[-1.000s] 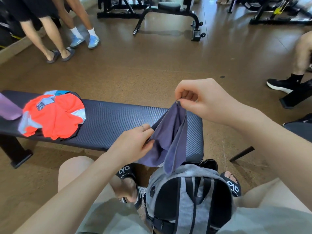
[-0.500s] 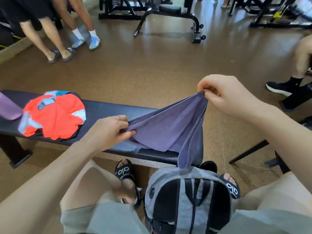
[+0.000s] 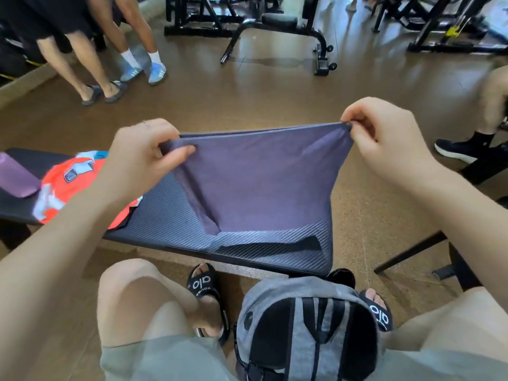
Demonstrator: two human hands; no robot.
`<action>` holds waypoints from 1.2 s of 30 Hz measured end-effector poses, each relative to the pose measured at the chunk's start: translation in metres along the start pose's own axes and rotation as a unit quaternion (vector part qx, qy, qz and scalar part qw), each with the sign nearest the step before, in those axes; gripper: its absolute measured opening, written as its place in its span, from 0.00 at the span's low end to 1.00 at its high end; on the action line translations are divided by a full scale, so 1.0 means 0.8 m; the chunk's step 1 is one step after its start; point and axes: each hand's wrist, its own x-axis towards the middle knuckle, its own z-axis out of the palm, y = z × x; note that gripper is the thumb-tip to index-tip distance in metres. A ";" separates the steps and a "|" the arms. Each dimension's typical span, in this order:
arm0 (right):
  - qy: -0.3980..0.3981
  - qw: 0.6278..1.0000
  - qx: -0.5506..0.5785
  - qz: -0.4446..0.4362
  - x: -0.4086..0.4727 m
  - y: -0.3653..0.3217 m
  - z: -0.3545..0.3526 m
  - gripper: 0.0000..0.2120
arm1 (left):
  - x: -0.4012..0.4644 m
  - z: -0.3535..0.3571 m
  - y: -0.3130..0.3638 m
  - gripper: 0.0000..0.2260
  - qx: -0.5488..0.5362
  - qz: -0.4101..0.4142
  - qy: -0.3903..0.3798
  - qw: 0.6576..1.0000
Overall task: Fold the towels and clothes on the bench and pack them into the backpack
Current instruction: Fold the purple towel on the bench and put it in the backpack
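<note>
One purple-grey towel hangs stretched in the air between two hands — the left hand pinches its upper left corner between thumb and curled fingers, and the right hand pinches the upper right corner the same way. The cloth's top edge runs taut from hand to hand, and its lower edge drapes down onto the near end of the one dark padded bench. Farther along that bench lie two more items: an orange garment with grey and blue patches, crumpled, and just beside it at the frame's left edge a mauve folded cloth. One grey-and-black backpack stands on the floor between the seated person's knees, below the bench's near edge; whether it is unzipped I cannot tell from here. The person wears two black slide sandals, one on each side of the bag. Across the brown floor stand two people's legs — four feet in all — near black gym frames.
</note>
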 end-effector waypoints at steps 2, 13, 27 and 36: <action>-0.002 1.000 -0.014 -0.002 0.005 -0.003 0.004 0.13 | 0.008 -0.002 -0.004 0.12 0.001 -0.016 -0.004 1.000; -0.109 0.969 0.119 0.188 -0.007 -0.014 0.011 0.10 | -0.017 0.009 -0.013 0.15 -0.022 -0.004 -0.082 0.996; -0.086 0.958 0.161 0.222 -0.025 0.002 0.020 0.05 | -0.038 0.027 0.006 0.07 -0.213 -0.164 -0.024 0.963; -0.081 0.945 0.182 0.261 -0.024 0.003 0.031 0.05 | -0.040 0.034 0.002 0.08 -0.231 -0.207 -0.037 0.950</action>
